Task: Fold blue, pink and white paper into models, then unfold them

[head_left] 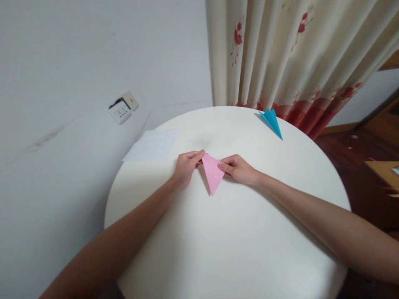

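A folded pink paper (213, 172), shaped like a triangle with its point toward me, is held between both hands over the middle of the round white table (230, 245). My left hand (187, 166) pinches its upper left corner between thumb and fingers. On the other side, my right hand (237, 168) grips the right edge, thumb on top and fingers curled beneath. The paper's lower tip hangs free just above or on the tabletop; I cannot tell which.
A blue folded paper plane (272, 122) lies at the table's far right edge. White paper sheets (151, 145) rest at the far left, by the wall with a socket (120, 112). Behind the table hangs a floral curtain (264, 54). Off to the right is a wooden surface (382, 172).
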The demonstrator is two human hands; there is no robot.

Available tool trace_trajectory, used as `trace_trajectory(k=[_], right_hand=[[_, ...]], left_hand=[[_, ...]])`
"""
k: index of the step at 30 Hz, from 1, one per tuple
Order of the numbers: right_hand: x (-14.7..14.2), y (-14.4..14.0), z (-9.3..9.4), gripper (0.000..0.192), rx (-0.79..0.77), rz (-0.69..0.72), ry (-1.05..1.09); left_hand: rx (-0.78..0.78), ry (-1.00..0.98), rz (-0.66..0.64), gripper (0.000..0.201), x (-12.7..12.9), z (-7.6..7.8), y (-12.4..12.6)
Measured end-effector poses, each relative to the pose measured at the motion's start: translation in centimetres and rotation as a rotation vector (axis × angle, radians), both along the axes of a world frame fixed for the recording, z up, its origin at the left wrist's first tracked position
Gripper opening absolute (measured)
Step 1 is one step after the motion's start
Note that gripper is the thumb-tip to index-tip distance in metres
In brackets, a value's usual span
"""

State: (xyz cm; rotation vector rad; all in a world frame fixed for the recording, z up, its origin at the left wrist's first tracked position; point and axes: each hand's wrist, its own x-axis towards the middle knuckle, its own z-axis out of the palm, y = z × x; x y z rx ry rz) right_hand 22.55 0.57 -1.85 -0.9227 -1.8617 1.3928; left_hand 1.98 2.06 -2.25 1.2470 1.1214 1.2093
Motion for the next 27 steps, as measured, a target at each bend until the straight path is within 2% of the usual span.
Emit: trace_trajectory(k=[6,15,27], right_hand=[[-0.1,0.0,-0.2,0.053,-0.004,-0.008,-0.004],[-0.3,0.3,-0.6,0.048,0.045,-0.171,0.011],[-0.1,0.3,-0.6,0.049,0.041,-0.127,0.012]], left_hand=[[0.009,0.038,0.015,0.039,0.0,-0.1,0.1],[0.014,0.252,-0.149,0.04,0.5,0.5,-0.9],[0.016,0.226,-0.137,0.041,0.5,0.6,-0.9]])
